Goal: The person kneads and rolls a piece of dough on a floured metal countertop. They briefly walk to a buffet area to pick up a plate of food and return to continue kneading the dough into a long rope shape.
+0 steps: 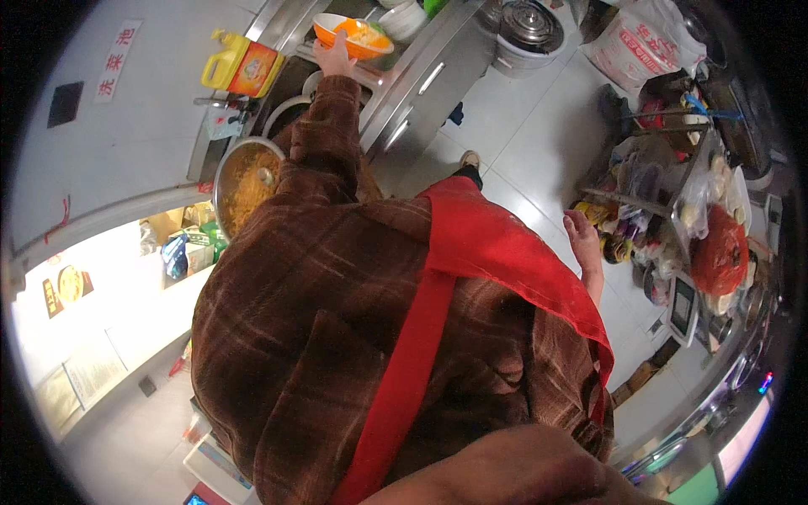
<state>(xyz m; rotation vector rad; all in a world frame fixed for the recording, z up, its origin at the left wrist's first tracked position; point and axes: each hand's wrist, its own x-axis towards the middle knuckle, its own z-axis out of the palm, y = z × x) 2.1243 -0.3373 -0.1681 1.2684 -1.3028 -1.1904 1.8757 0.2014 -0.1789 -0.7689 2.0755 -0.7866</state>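
Observation:
My left arm, in a brown checked sleeve, reaches out over the steel counter (383, 105) at the top. My left hand (335, 61) is closed on the rim of an orange bowl (326, 23) with a pale inside. Some orange food (368, 35) lies in it; its kind is not clear. Out to the right, my right hand (582, 242) hangs over the floor beside the shelving, its fingers apart and holding nothing. A red apron (497, 244) covers my front.
White bowls (404, 20) stand beside the orange bowl. A yellow jug (242, 64) and a steel pot (220, 189) of orange-brown food are at left. Across the tiled floor (530, 126) are a lidded pot (532, 27), a white sack (644, 46) and shelving (631, 200) with bags.

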